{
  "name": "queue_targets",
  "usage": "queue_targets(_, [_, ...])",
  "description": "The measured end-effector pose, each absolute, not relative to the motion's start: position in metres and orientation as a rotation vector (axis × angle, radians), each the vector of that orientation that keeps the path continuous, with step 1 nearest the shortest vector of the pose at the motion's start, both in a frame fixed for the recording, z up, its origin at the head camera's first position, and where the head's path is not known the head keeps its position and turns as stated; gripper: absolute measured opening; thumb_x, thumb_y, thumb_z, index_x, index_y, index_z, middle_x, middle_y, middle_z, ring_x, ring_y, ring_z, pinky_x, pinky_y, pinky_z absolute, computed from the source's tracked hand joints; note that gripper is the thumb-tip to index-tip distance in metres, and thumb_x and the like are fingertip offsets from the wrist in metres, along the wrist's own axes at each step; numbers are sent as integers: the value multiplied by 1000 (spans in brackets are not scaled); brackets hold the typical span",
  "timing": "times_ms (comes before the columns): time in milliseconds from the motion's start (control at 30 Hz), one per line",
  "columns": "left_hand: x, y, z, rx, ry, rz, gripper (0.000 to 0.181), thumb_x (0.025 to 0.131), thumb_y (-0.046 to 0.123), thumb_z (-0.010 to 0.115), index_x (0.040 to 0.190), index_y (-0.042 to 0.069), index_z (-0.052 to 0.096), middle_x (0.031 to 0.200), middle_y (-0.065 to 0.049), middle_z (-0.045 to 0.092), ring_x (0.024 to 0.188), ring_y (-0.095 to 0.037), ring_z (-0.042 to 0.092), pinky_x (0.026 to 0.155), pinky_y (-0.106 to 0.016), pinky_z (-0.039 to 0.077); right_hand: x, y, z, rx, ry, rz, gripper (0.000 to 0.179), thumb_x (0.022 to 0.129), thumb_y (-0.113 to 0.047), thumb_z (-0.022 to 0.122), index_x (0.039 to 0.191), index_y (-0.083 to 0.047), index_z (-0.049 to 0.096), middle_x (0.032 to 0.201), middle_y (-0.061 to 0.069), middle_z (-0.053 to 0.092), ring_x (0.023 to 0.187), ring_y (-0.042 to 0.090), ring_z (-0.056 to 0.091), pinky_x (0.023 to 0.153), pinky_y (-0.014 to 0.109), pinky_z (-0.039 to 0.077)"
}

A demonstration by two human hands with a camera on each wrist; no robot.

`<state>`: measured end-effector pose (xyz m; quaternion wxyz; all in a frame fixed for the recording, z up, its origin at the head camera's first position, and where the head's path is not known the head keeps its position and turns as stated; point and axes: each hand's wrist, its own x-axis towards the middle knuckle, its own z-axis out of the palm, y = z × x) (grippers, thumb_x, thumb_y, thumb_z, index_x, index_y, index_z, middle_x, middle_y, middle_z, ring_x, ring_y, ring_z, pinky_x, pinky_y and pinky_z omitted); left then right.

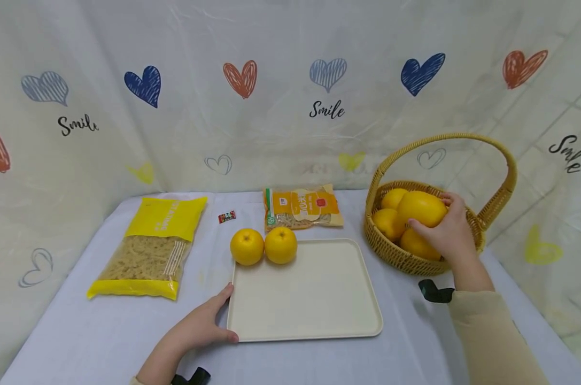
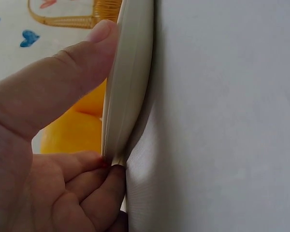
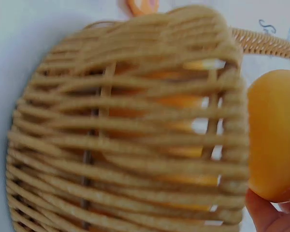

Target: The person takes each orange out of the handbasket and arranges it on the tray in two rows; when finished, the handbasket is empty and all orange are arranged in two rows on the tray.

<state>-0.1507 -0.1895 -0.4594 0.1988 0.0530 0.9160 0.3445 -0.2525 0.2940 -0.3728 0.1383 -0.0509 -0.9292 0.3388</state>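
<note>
Over the wicker basket (image 1: 401,259), my right hand (image 1: 446,232) grips a smooth, oval yellow fruit (image 1: 421,209) between thumb and fingers. The same fruit shows beside the basket rim in the right wrist view, with fingertips at its lower end. Several other yellow fruits (image 1: 387,223) lie in the basket beneath it. My left hand (image 1: 199,323) holds the near left corner of a cream tray (image 1: 304,294), thumb against the rim and curled fingers at the side edge (image 2: 128,82). Two round, orange-like fruits (image 1: 247,247) (image 1: 281,245) sit side by side at the tray's far left corner.
Left of the tray lies a yellow bag of pasta (image 1: 148,248). Behind it are a small red wrapped candy (image 1: 226,216) and an orange food packet (image 1: 302,207). The basket's tall handle (image 1: 444,137) arches over its opening. A heart-printed curtain (image 1: 280,133) hangs behind the table.
</note>
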Motion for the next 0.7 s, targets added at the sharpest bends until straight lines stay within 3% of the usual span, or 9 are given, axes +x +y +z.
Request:
queue_targets(133, [-151, -189, -459, 146, 2564, 944, 113, 54, 46, 82, 144, 13, 24, 150, -9, 24, 135, -35, 27, 106, -55, 25, -248, 288, -374, -39, -2666, 944, 93, 78, -43, 65, 146, -25, 5, 136, 28, 26, 106, 45, 38, 78, 60, 36])
queue_targets(300, [-151, -188, -457, 143, 2562, 929, 112, 54, 45, 83, 144, 13, 25, 150, -9, 25, 134, -35, 28, 106, -55, 25, -243, 273, -375, 58, -2594, 1007, 78, 77, -33, 68, 139, -10, 27, 133, 26, 30, 109, 41, 36, 81, 56, 34])
queue_targets(500, [-152, -188, -457, 136, 2558, 924, 112, 54, 43, 83, 144, 12, 25, 149, -10, 26, 134, -35, 28, 106, -55, 26, -237, 249, -373, 43, -2562, 1209, 85, 75, -29, 72, 135, -5, 17, 128, 25, 32, 107, 39, 39, 87, 54, 35])
queue_targets(700, [-153, -189, -459, 149, 2561, 932, 113, 53, 44, 83, 144, 12, 25, 149, -9, 26, 134, -35, 28, 106, -55, 26, -238, 225, -377, 241, -2529, 1229, 94, 72, -16, 72, 143, -16, 11, 133, 23, 29, 112, 38, 37, 91, 56, 33])
